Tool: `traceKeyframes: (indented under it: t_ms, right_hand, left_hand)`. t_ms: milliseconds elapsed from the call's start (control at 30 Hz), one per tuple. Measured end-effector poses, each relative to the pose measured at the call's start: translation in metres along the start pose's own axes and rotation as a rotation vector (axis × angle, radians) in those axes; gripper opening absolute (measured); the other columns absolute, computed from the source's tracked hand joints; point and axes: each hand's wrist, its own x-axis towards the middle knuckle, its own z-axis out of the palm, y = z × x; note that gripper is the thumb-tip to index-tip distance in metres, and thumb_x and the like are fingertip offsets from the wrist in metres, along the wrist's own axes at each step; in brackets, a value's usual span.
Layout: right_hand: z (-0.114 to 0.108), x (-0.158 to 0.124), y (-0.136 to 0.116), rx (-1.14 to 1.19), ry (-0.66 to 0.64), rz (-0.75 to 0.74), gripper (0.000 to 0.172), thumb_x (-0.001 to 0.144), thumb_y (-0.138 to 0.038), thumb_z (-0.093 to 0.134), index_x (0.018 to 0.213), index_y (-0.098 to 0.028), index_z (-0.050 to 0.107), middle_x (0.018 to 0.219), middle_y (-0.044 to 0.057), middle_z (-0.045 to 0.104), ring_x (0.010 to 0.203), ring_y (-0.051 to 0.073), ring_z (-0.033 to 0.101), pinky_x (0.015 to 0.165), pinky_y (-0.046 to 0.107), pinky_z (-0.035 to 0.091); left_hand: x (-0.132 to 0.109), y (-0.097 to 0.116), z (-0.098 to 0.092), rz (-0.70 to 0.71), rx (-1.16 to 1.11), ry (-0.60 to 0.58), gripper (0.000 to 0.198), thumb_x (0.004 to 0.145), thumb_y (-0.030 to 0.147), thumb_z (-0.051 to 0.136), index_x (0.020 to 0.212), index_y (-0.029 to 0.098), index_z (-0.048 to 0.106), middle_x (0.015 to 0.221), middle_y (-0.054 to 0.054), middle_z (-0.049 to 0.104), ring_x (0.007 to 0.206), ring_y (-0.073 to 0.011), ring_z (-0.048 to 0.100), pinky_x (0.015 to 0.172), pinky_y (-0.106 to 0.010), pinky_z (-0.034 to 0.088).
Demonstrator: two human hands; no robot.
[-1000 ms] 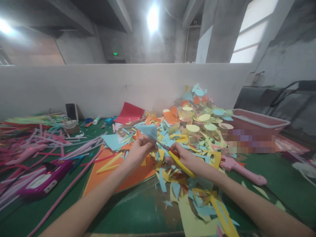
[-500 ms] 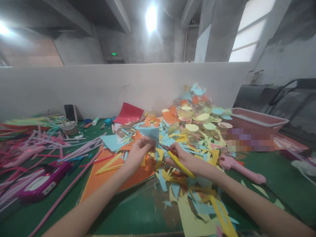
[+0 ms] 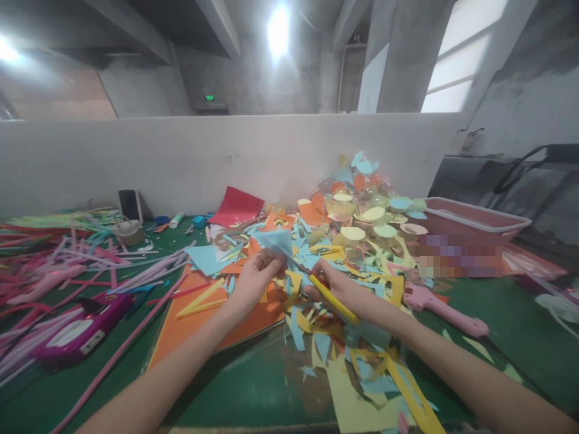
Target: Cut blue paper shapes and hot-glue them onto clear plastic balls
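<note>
Between the thumb and fingers of my left hand (image 3: 263,269) is a piece of light blue paper (image 3: 278,242). My right hand (image 3: 339,289) is closed around the yellow handles of a pair of scissors (image 3: 333,299). The blades point up and left, with their tips at the edge of the blue paper beside my left fingers. Whether the blades are parted is too small to tell. Beneath both hands lie yellow, blue and orange paper scraps (image 3: 323,343), and orange sheets (image 3: 199,319) lie under my left forearm.
At the back right rises a pile of clear domes with paper discs (image 3: 353,232), near a pink bin (image 3: 479,224). A pink glue gun (image 3: 446,308) lies to the right. Pipe cleaners (image 3: 90,259) and a purple device (image 3: 84,331) cover the left. Red paper (image 3: 236,206) leans on the partition.
The blue paper in my left hand has turned and now shows a more pointed outline. My right hand and the scissors have barely moved.
</note>
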Motion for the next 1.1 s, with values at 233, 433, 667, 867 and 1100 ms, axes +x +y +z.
traceKeyframes:
  t_ms: [233,433,667,867,1100]
  right_hand:
    - [0.0004,-0.0034,-0.0044,0.087,-0.05,-0.029,0.042,0.082,-0.055,0.061,0.093,-0.024,0.035,0.075,-0.007,0.044,0.06,0.01,0.042,0.054,0.022,0.038]
    - [-0.0021,-0.0019,-0.0064,0.007,-0.01,0.01,0.043,0.081,-0.06,0.06,0.086,-0.024,0.037,0.069,-0.008,0.043,0.058,0.011,0.041,0.054,0.023,0.035]
    - [-0.0041,-0.0062,-0.0088,0.043,-0.097,-0.008,0.044,0.083,-0.059,0.06,0.096,-0.025,0.036,0.074,-0.008,0.043,0.056,0.009,0.039,0.055,0.024,0.037]
    - [-0.0012,-0.0007,-0.0031,-0.046,0.016,-0.005,0.045,0.081,-0.063,0.06,0.087,-0.024,0.04,0.07,-0.007,0.045,0.059,0.012,0.041,0.055,0.024,0.034]
    - [0.0005,-0.0011,-0.0051,-0.036,0.026,0.005,0.044,0.081,-0.063,0.059,0.083,-0.024,0.04,0.064,-0.007,0.048,0.053,0.012,0.045,0.053,0.025,0.036]
  left_hand:
    - [-0.0027,0.0014,0.0011,0.006,0.105,-0.062,0.031,0.073,0.047,0.07,0.067,0.017,0.061,0.061,0.0,0.06,0.06,-0.0141,0.056,0.066,-0.027,0.045]
    - [-0.0033,0.0052,0.0024,0.004,0.103,-0.05,0.026,0.07,0.041,0.071,0.065,0.018,0.059,0.06,0.0,0.06,0.06,-0.015,0.057,0.063,-0.027,0.045]
    - [-0.0041,0.0011,0.0044,-0.038,0.096,-0.091,0.026,0.066,0.041,0.075,0.067,0.017,0.063,0.06,0.0,0.061,0.059,-0.0151,0.056,0.062,-0.028,0.045]
    - [-0.0064,-0.0001,0.0051,-0.046,0.096,-0.108,0.022,0.068,0.038,0.072,0.07,0.018,0.063,0.062,0.0,0.06,0.059,-0.0148,0.055,0.062,-0.028,0.045]
    - [-0.0073,-0.0033,0.0027,-0.046,0.085,-0.104,0.024,0.071,0.039,0.071,0.073,0.018,0.061,0.066,0.0,0.061,0.063,-0.0146,0.057,0.064,-0.027,0.046]
